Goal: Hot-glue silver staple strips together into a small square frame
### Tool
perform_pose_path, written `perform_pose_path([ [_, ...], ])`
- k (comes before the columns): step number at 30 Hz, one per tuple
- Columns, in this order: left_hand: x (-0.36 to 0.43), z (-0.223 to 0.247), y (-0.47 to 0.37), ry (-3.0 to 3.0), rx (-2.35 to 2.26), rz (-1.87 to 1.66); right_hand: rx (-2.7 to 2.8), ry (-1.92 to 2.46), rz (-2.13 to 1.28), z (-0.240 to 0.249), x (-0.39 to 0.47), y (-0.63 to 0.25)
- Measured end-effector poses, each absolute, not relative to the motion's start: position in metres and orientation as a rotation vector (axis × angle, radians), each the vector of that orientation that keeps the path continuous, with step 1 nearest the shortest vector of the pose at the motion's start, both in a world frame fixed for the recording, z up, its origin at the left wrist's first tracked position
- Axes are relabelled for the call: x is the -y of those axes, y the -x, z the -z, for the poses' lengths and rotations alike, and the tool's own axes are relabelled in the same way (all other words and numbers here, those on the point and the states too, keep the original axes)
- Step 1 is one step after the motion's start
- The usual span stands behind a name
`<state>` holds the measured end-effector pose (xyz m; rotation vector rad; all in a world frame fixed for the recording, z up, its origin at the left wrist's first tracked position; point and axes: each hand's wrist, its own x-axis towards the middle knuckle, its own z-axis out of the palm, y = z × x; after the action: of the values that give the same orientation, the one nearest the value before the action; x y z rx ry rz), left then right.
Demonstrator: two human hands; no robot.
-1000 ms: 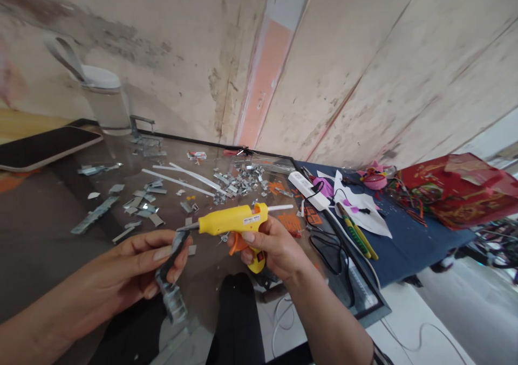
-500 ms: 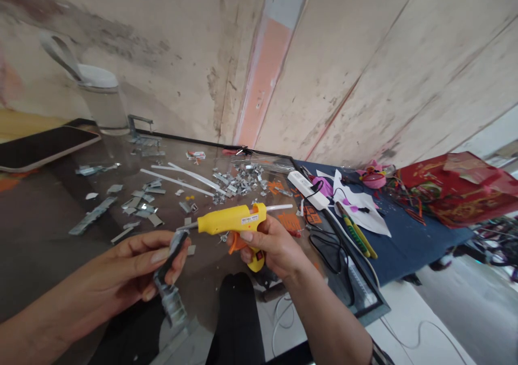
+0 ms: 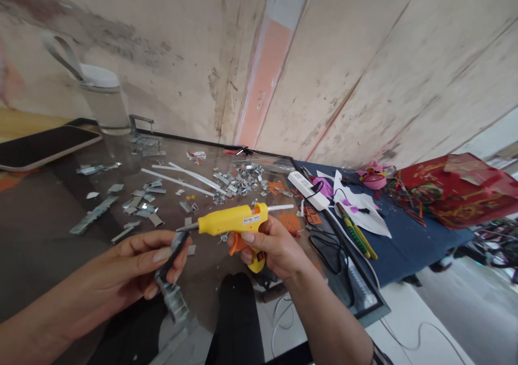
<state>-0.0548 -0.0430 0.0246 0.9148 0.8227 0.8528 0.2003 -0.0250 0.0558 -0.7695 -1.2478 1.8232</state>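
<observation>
My right hand [image 3: 269,246] is wrapped round the grip of a yellow hot glue gun [image 3: 226,219], fingers at its orange trigger [image 3: 238,243]. A white glue stick [image 3: 280,207] pokes out of the gun's rear. Its metal nozzle points left, at the top end of a grey strip-like piece [image 3: 175,252] that my left hand [image 3: 141,262] pinches between thumb and fingers. Whether the nozzle touches the piece or hovers just over it, I cannot tell. Below my fingers the piece continues into a ladder-like grey section [image 3: 175,303].
Grey cut scraps [image 3: 141,206] and a heap of small shiny bits [image 3: 243,181] lie on the dark table, with loose glue sticks [image 3: 178,181] between. A phone [image 3: 48,145] and a lidded bottle [image 3: 103,103] stand left. A power strip [image 3: 309,190], pliers [image 3: 356,233] and a red bag [image 3: 461,192] are right.
Almost nothing differs. The glue gun and the grey piece have shifted only very slightly, and both hands keep their grip.
</observation>
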Motion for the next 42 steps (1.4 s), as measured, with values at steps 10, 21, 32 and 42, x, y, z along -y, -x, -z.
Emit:
perform_pose_path([
  [10, 0.0432, -0.0253, 0.0541, -0.917, -0.853, -0.879, 1.232, 0.759, -1.850, -0.0563, 0.0251, -0.2002],
  [21, 0.0418, -0.0192, 0.0576, -0.845, -0.868, -0.884, 1.233, 0.782, -1.836, -0.0581, 0.0256, -0.2000],
  [32, 0.0421, -0.0243, 0.0554, -0.930, -0.833, -0.871, 1.245, 0.762, -1.823, -0.0547, 0.0240, -0.1996],
  [42, 0.0414, -0.0246, 0.0556, -0.806, -0.924, -0.905, 1.250, 0.765, -1.822, -0.0544, 0.0232, -0.2017],
])
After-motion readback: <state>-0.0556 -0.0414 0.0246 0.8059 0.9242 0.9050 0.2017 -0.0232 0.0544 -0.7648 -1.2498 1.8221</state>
